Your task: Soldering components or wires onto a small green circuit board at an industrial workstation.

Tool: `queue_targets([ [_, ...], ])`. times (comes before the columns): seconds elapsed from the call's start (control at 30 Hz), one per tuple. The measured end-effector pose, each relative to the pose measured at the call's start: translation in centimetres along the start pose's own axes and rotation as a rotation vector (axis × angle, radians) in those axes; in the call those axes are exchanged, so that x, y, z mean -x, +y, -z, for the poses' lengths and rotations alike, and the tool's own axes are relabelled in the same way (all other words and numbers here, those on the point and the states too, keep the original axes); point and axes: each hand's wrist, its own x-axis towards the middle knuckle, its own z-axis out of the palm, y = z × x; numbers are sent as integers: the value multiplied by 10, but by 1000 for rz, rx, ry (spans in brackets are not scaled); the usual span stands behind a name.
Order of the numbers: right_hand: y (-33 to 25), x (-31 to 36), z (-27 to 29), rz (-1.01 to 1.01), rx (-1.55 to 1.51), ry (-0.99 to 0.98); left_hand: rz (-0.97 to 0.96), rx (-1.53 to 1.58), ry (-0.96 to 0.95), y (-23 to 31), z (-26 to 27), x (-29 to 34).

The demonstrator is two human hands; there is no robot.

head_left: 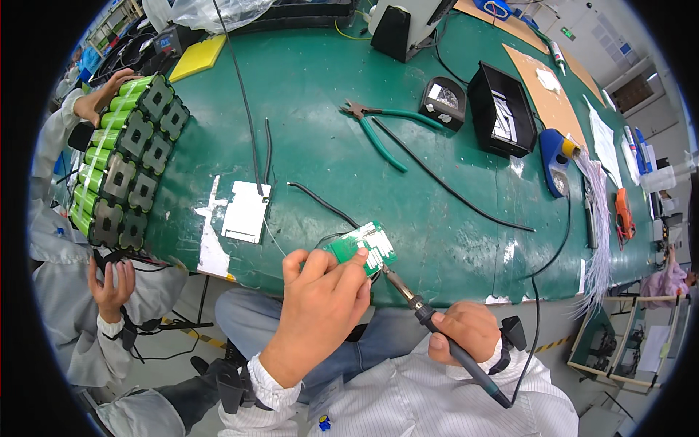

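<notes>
At the near edge of the green table, my left hand (320,302) grips a small green circuit board (351,251) with white and silvery pads. Its fingers press on top of the board. A soldering iron (466,358) lies in the closed fingers of my right hand (466,333). The iron's metal tip meets or nearly meets the board's lower right edge; I cannot tell which. From the board's far side a black wire (320,198) runs out to the left. Left of it rests a white-faced flat module (245,213) with black wires.
Green-handled cutters (389,142) lie mid-table near a loose black cable (451,191). Behind them stand a black bin (483,102) and a small black box (441,116). A blue iron stand (553,156) and white wires (598,218) sit right. A co-worker's hands surround a green battery pack (120,164).
</notes>
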Motion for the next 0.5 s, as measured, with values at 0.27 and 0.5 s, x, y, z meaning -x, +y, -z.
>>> queue_targets([
  [0.27,-5,1,-3,16,103,33,10,13,21,-1,-3,1],
  [0.5,-9,2,1,29,181,-2,19,26,44,1,-3,0],
])
